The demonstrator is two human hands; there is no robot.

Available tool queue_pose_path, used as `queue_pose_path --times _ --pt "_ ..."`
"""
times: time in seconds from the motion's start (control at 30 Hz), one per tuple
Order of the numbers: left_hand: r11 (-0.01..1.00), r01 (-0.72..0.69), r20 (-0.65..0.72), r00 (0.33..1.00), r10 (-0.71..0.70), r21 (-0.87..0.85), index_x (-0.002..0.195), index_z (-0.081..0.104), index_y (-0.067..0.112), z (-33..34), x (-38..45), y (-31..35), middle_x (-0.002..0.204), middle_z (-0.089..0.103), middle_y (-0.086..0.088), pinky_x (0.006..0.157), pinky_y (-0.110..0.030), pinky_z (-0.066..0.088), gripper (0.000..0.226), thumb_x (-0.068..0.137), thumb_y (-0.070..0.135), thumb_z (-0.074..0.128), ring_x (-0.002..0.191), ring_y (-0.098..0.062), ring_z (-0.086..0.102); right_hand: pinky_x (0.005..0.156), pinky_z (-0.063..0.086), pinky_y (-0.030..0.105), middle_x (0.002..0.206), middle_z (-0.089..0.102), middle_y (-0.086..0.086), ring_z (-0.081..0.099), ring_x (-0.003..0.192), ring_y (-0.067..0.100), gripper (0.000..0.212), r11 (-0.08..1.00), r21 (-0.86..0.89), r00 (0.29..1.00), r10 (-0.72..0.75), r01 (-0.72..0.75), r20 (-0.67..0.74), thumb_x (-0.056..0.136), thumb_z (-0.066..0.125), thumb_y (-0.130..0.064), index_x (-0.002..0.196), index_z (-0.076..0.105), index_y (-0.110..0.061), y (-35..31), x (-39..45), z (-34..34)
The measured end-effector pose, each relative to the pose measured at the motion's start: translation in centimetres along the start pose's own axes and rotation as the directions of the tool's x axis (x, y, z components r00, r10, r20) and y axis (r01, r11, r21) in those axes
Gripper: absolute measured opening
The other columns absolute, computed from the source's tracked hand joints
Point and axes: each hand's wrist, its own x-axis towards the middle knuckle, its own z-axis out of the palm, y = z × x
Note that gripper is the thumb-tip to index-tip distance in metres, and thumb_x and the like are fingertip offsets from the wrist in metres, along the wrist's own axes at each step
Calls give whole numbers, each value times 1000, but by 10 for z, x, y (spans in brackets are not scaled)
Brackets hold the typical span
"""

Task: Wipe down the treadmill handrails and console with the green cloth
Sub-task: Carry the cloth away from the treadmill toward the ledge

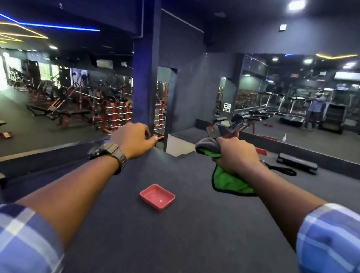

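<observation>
We see both arms stretched forward over the dark gym floor, sleeves of a blue checked shirt rolled back from the forearms. Our right hand grips the green cloth: the fingers are curled tight around its bunched middle, a grey fold sticking out past the knuckles and the green part hanging below the wrist, clear of the floor. Our left hand is held out at about the same height, a dark wristwatch on the wrist; its fingers are loosely bent and close together, and we cannot tell whether their tips touch the red object just beyond them. On the floor between the two forearms lies a small red tray. Weight benches and red racks fill the left side of the room. A wall mirror on the right reflects treadmills and a standing person, well apart from our hands
</observation>
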Motion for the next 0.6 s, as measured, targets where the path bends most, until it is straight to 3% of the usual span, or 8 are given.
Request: queue_pose_path --times 0.23,0.6 --pt "999 37 19 999 -37 9 94 72 26 73 149 -15 96 73 -3 71 -34 56 37 85 58 57 87 -28 67 73 51 41 105 66 5 66 94 34 39 999 51 1000 -11 12 -24 79 66 -49 108 53 -26 31 162 67" --pt "981 188 38 981 -190 40 93 70 26 255 379 -38 96 73 -5 73 -36 56 38 84 60 58 88 -30 68 67 44 37 106 66 7 66 95 35 38 985 110 991 -135 135 -9 81 63 -44 111 52 -25 92 432 256"
